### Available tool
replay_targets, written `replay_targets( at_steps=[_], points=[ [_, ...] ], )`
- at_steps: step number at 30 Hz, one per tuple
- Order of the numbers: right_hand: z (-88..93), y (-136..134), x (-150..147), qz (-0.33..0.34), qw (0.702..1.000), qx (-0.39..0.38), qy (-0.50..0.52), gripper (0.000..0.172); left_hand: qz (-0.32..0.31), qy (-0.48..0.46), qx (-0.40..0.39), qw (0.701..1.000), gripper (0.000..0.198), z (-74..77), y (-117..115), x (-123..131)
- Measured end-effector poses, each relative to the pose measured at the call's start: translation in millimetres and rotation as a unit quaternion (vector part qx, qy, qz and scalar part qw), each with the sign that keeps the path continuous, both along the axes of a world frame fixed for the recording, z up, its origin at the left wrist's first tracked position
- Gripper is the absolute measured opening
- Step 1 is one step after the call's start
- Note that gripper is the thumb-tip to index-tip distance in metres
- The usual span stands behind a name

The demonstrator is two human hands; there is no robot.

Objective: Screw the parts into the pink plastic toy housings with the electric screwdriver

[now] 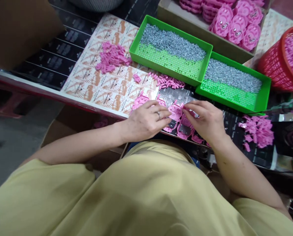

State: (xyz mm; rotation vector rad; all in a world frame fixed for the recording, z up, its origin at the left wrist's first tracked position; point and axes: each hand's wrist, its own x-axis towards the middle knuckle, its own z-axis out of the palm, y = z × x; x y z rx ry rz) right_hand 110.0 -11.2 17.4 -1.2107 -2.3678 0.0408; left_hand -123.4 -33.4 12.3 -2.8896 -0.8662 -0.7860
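Observation:
A row of pink plastic housings [175, 112] lies along the table's front edge beneath both hands. My left hand [147, 119], with a ring on one finger, rests over the left part of this row, its fingers stretched out and slightly bent across the housings. At the row's middle, my right hand [206, 118] has thumb and forefinger pinched together close above a housing. Whatever sits between those fingertips is too small to make out. More housings are partly covered by the hands.
Two green trays [171, 72] of small metal screws [173, 41] stand behind the row. Small pink pieces are heaped left [112, 57] and right [258, 131], with pink pegs [167, 81] between. A cardboard box [185, 24] of housings and a red basket [271, 65] stand at back right.

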Motion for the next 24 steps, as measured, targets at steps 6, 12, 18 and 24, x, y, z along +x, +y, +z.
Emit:
replay_targets(
  at_steps=[6,12,18,24],
  points=[
    [-11.4,7,-13,-0.004,0.996,0.016,-0.086,0.025,-0.021,0.043,0.041,0.998,0.02,-17.4,-12,2],
    [-7.1,5,-18,0.011,0.984,0.046,-0.172,0.018,-0.028,0.048,0.049,0.997,0.021,-19.2,-9,2],
    [6.7,-13,-33,-0.003,0.961,0.048,-0.273,0.021,-0.032,0.036,0.03,0.998,0.02,-19.8,-9,2],
    [-2.7,3,-21,0.003,0.979,0.012,-0.201,0.023,-0.028,0.028,0.046,0.998,0.021,-20.8,-7,4]
  ],
)
